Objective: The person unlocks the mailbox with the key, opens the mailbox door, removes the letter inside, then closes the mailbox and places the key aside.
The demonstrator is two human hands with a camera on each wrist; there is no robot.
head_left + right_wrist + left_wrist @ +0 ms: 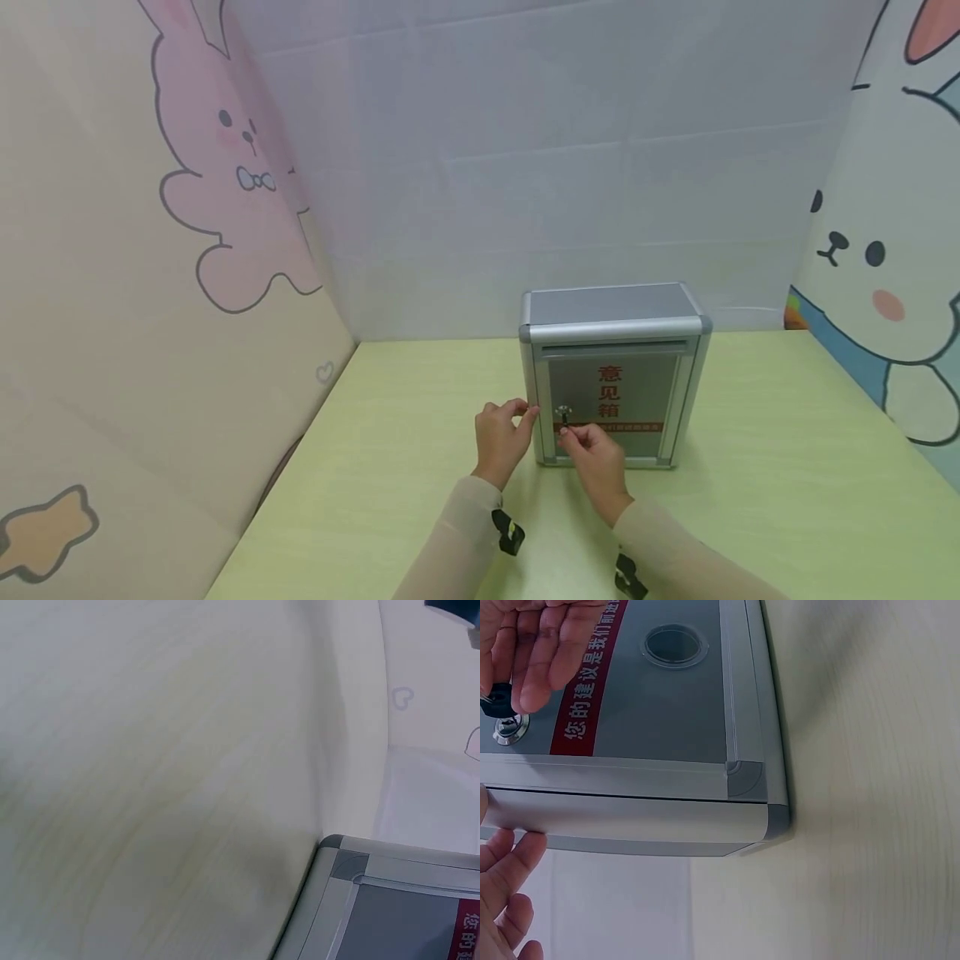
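A grey metal suggestion box (611, 396) with silver edges and red lettering stands upright on the table. My right hand (596, 462) pinches a black-headed key (496, 701) at the round lock (511, 729) on the box's front. My left hand (502, 440) holds the box's left edge, the thumb at the front and the fingers against the side. The left wrist view also shows the fingers of my right hand, bent over the key. In the right wrist view only a lower corner of the box shows; the right hand is hidden there.
The pale yellow table (405, 417) extends around the box, with a plain white cloth (480, 208) behind. Cloths with cartoon rabbits hang at the left and right. A slot (613, 348) runs across the upper front of the box.
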